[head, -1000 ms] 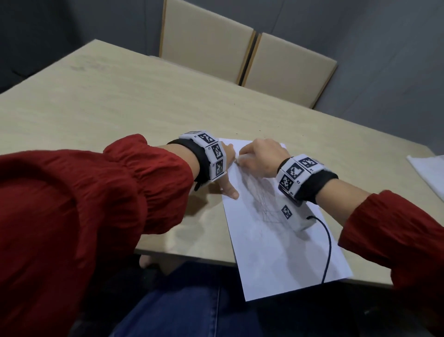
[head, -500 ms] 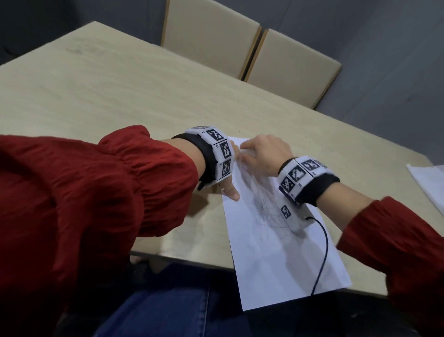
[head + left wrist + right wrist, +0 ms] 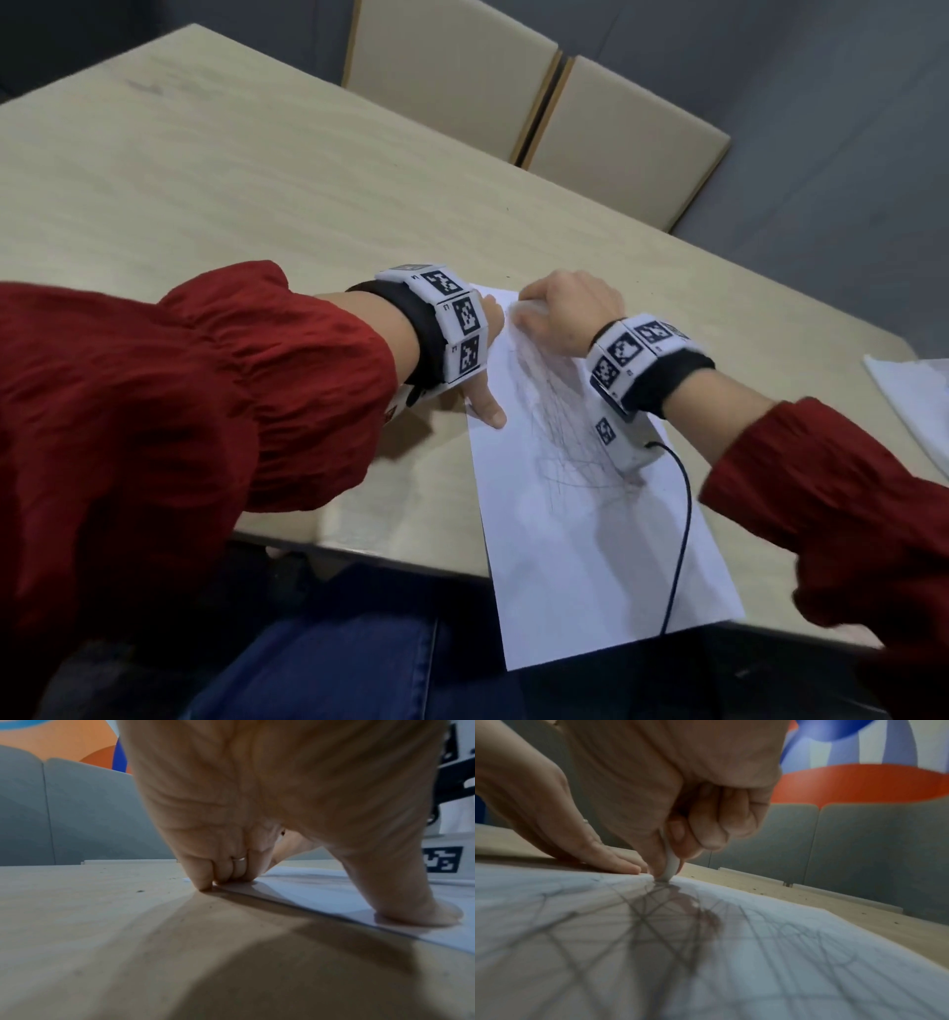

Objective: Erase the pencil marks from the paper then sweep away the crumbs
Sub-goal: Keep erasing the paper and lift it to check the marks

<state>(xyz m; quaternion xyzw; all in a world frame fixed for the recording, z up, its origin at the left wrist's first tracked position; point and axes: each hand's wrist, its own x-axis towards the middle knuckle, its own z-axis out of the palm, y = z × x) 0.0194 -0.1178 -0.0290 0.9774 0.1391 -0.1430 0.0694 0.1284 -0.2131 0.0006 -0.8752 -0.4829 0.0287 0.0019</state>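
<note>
Paper (image 3: 590, 539) is lying flat on the light wooden table (image 3: 205, 195), with its near end sticking out past the table's edge. Pencil marks (image 3: 565, 437) are crossing the middle of the sheet in thin grey lines. The left hand (image 3: 485, 370) is pressing down on the paper's left edge. Its thumb (image 3: 421, 912) is lying flat on the sheet, and its fingers (image 3: 226, 872) are pushing down with their tips right where the paper meets the table. A thin ring (image 3: 239, 859) is sitting on one of those fingers. The right hand (image 3: 570, 313) is curling its fingers into a fist near the far end of the sheet. It is pinching a small white eraser (image 3: 671, 866) between its thumb and first fingers. The bottom of the eraser is touching the paper at the top of the marks, just beside the left hand's fingers. Tiny dark crumbs (image 3: 805, 898) are lying on the table past the paper. Both wrists are wearing bands with black and white squares, and a black cable (image 3: 680, 529) is running from the right one across the sheet. Red sleeves (image 3: 205, 411) are covering both arms. Two tan chairs (image 3: 539, 97) are standing at the far side of the table. More white paper (image 3: 914, 406) is lying at the right edge.
</note>
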